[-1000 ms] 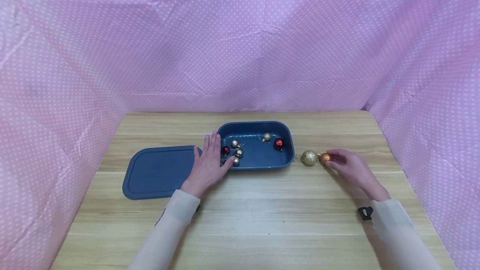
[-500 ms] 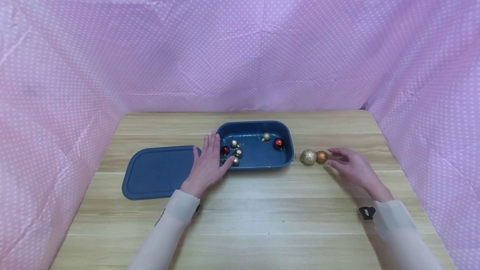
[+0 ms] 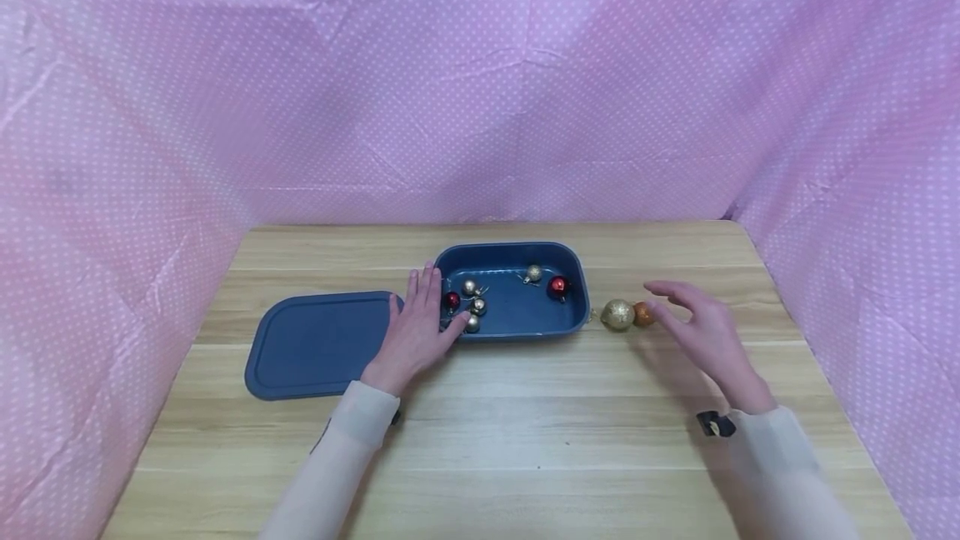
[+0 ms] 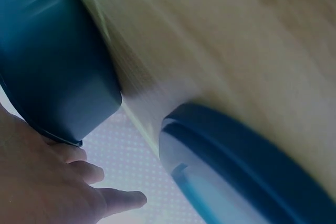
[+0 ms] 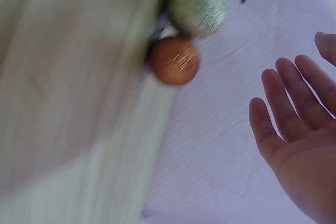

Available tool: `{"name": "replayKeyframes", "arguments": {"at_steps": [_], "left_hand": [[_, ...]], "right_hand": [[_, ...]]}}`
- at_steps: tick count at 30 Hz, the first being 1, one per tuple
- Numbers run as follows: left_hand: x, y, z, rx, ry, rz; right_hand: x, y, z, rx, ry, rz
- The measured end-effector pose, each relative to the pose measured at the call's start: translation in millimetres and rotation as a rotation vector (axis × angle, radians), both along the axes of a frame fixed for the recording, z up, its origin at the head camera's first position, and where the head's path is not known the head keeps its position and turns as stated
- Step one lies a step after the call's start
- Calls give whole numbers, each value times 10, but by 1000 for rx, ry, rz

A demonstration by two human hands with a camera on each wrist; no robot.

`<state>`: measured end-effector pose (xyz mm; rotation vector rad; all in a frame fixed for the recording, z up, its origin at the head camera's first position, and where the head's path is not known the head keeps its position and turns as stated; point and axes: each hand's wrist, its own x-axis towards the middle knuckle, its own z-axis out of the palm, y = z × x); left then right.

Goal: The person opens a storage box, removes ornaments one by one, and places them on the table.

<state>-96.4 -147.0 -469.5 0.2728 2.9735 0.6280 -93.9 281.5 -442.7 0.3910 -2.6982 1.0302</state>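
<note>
My left hand rests with spread, fairly straight fingers against the left end of a dark blue box. Its thumb reaches over the near left rim. My right hand hovers right of an orange glitter bauble, fingers apart and holding nothing. In the right wrist view a gap shows between that hand and the orange bauble. A larger gold glitter bauble sits between the orange one and the box. Inside the box lie a red bauble, a small gold bauble and several small ones at the left.
A flat dark blue lid lies on the wooden table, left of the box and partly under my left hand and wrist. Pink dotted cloth hangs around the back and sides of the table.
My right hand has let go of the orange bauble, which now sits close against the gold one. That hand has lifted and spread its fingers. The left hand stays where it was.
</note>
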Motion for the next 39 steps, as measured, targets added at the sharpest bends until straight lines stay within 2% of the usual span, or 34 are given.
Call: {"name": "replayKeyframes", "arguments": {"at_steps": [6, 13, 20, 26, 39], "left_hand": [[-5, -39, -5, 53, 6, -1], [15, -120, -10, 83, 73, -30], [81, -204, -20, 78, 111, -58], [113, -229, -44, 38, 103, -78], [128, -214, -27, -32, 81, -88]], "right_hand": [[-6, -263, 80, -57, 96, 57], [-20, -566, 136, -94, 169, 150], [-39, -846, 164, -121, 148, 232], [-92, -1069, 142, -119, 121, 305], [-327, -1561, 125, -64, 80, 448]]}}
